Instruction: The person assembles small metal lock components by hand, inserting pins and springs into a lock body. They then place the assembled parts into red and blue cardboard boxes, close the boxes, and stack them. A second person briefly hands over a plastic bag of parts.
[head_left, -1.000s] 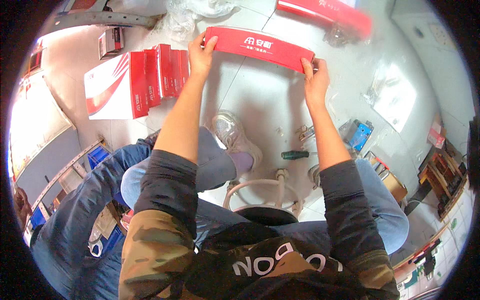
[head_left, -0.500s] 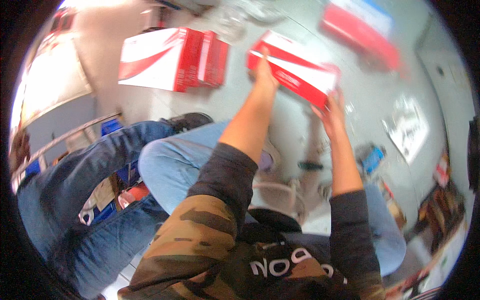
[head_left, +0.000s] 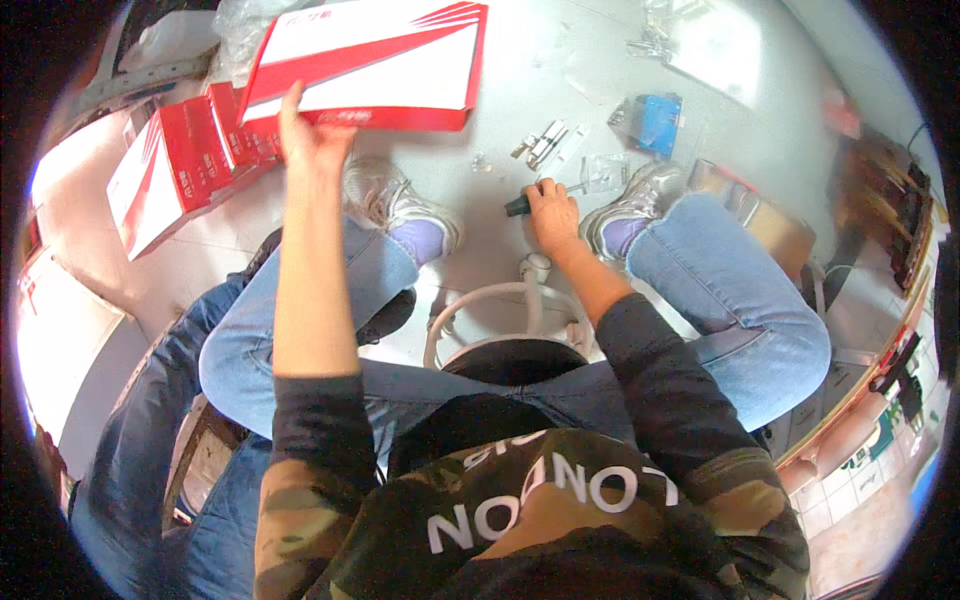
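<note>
My left hand (head_left: 312, 140) is closed on the near edge of a flat red and white cardboard box (head_left: 390, 70), thumb up on its lid. The box is at the upper left, beside a group of similar boxes. Lower down, between my shoes, my right hand (head_left: 555, 215) wraps round a screwdriver (head_left: 517, 206) at the floor. Its dark handle end sticks out left of the fingers and a thin shaft shows on the right; the rest is hidden. Just beyond that hand lie small metal lock parts (head_left: 545, 143) and a small clear plastic bag (head_left: 605, 172).
Red and white boxes (head_left: 185, 165) stand at the left, near clear plastic wrapping (head_left: 240, 40). A blue packet (head_left: 658, 122) rests beyond my right shoe (head_left: 640, 200). The stool's pale ring (head_left: 500, 300) is beneath me. Another person's dark jeans (head_left: 150, 420) are at left.
Both hands held the box before; now only my left hand does, farther left. My right hand has let go and come down onto the screwdriver. The view has shifted.
</note>
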